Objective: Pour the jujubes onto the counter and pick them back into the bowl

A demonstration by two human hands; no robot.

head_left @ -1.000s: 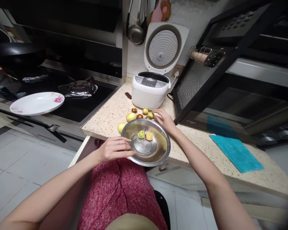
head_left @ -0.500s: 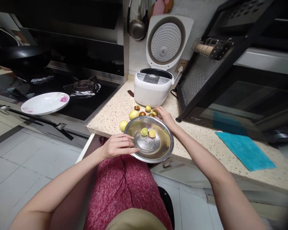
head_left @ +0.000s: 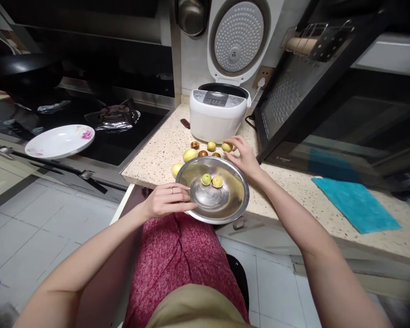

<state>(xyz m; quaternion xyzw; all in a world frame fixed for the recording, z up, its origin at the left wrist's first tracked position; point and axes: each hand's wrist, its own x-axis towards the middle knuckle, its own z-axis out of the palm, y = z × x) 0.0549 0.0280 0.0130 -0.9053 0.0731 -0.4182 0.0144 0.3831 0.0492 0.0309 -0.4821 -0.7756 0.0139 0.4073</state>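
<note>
The right hand [head_left: 245,158] pinches one small fruit [head_left: 227,147] in narrow fingertips just behind the steel bowl [head_left: 229,206], whose rim the left hand [head_left: 169,200] grips; two fruits [head_left: 206,179] lie inside, six others [head_left: 190,155] on the counter [head_left: 155,164].

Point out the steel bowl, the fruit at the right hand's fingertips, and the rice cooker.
steel bowl [head_left: 238,200]: head view, bare inner wall.
fruit [head_left: 227,147]: head view, its yellow-green skin.
rice cooker [head_left: 213,123]: head view, white front.

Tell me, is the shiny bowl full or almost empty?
Almost empty: the metal bowl holds only two small fruits, bare metal all around them. The left hand grips its rim; the right hand pinches another fruit outside it.
</note>
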